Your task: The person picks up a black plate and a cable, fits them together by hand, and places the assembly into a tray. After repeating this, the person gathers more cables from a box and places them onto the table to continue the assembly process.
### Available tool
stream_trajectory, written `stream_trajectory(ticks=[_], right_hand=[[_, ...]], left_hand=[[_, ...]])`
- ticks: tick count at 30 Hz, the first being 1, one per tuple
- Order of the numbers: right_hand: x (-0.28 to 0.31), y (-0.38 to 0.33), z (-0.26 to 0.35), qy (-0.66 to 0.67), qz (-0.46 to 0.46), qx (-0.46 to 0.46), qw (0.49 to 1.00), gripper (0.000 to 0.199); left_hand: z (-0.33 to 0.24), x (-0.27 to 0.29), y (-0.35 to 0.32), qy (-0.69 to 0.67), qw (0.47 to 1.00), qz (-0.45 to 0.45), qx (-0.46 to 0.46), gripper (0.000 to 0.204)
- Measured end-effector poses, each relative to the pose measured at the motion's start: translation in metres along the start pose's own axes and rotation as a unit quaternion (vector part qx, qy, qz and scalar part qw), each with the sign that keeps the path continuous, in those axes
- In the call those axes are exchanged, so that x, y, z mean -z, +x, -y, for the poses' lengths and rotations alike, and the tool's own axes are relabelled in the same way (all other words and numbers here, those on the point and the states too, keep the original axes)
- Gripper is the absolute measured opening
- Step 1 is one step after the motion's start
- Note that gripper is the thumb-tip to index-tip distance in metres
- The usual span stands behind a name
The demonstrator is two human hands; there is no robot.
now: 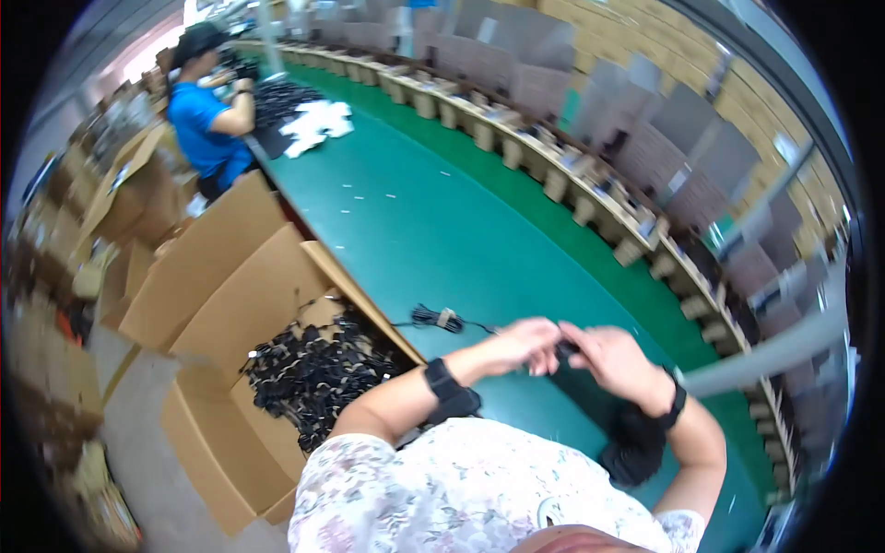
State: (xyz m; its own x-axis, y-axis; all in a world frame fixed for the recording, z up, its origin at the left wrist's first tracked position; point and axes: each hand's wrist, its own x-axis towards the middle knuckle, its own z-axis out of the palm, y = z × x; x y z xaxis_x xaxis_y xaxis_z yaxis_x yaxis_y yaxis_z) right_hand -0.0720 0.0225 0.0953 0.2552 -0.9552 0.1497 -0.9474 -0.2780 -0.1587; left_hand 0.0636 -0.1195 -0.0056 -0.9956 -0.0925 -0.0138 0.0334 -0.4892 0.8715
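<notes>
My left hand [521,346] and my right hand [610,358] meet above the green belt [433,230], both closed on a small black cable part [564,348] between them. The motion blurs the fingers. A black cable with a tied coil [441,319] runs from the hands to the left across the belt. Under my right forearm lies a dark pile of cable bundles [634,447]. Each wrist wears a black band.
An open cardboard box [230,304] full of black cable bundles [313,373] stands at my left. Farther along the belt a person in a blue shirt [207,115] works beside black cables and white bags [318,124]. Grey cardboard dividers [590,184] line the far edge.
</notes>
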Motion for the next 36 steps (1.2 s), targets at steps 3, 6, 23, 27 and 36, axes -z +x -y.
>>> stream_trajectory(ticks=[3,6,23,27,36], right_hand=[[0.029,-0.003,-0.02,-0.064,-0.085,-0.1,0.989,0.03],[0.068,-0.021,-0.068,-0.083,-0.219,-0.317,0.919,0.026],[0.108,-0.041,-0.303,-0.139,-0.119,-0.554,0.812,0.038],[0.085,-0.021,-0.313,-0.186,-0.092,-0.533,0.82,0.033],[0.036,0.009,-0.331,-0.136,-0.152,-0.558,0.804,0.029]], left_hand=[[0.018,0.02,-0.009,0.25,0.928,-0.203,-0.187,0.027],[0.004,0.007,-0.04,0.675,0.602,-0.328,-0.272,0.036],[0.034,-0.008,-0.056,0.661,0.605,-0.398,-0.195,0.028],[0.034,-0.005,-0.056,0.662,0.6,-0.405,-0.195,0.024],[0.033,0.002,-0.05,0.677,0.588,-0.4,-0.19,0.019]])
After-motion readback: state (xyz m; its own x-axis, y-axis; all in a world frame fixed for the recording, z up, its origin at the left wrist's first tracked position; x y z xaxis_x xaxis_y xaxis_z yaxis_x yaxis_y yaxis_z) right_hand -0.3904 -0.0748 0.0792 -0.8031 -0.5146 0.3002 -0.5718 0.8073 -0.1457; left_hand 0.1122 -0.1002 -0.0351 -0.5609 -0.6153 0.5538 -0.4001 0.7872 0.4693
